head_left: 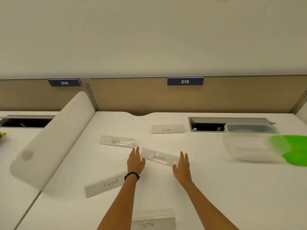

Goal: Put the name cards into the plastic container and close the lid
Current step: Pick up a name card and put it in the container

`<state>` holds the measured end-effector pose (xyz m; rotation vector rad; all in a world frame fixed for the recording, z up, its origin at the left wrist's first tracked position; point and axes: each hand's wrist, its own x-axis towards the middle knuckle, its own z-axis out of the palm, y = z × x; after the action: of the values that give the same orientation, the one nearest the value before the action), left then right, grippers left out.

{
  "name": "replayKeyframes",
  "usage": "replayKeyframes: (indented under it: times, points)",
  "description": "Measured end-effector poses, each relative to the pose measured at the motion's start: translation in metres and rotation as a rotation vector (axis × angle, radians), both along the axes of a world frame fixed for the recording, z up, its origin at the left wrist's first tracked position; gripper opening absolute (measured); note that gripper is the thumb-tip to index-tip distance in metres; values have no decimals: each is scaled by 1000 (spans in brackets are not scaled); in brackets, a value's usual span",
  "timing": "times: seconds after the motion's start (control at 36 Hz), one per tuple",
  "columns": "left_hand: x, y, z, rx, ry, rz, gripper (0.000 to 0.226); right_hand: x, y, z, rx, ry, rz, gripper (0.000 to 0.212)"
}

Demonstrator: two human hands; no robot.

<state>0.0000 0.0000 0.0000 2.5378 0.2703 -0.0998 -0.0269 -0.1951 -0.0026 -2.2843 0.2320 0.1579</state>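
Now both hands frame the ALPHA card (159, 157), which lies slightly askew near the middle of the white desk (207, 188). The left hand (135, 161) sits at the card's left end with fingers stretched flat and spread, its fingertips touching or just over that end; a dark band (132, 175) circles the wrist. The right hand (182, 164) sits at the card's right end, fingers also extended and loose, thumb close to the card's corner. Neither hand has closed around the card.

Just left of the ALPHA card, and touching its end, lies the GAMMA card (116, 141). Behind it, toward the partition, stands the LION card (167, 128). Nearer than the ALPHA card and to the left lies the SIGMA card (104, 185), and nearest of all, at the lower edge, stands the BETA card (153, 223).

Right of the ALPHA card and well apart from it sits the clear plastic container (252, 143), open on top and blurred. The green lid (295, 150) lies beside it on its right, touching or partly behind its wall.
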Motion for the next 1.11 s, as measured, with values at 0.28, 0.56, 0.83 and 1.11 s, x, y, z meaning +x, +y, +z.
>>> replayKeyframes:
  times: [0.28,0.56,0.83,1.11]
  points:
    - [31,8,-12,-254,89,-39,61,18,0,2,186,236,-179,52]
    - [34,1,-23,-480,101,27,59,18,7,-1,323,239,-306,38]
    - [21,-20,-17,-557,57,147,54,12,-4,19,295,235,-222,55]
    - [18,-69,9,-624,-37,185,54,19,-51,49,253,151,-166,55]
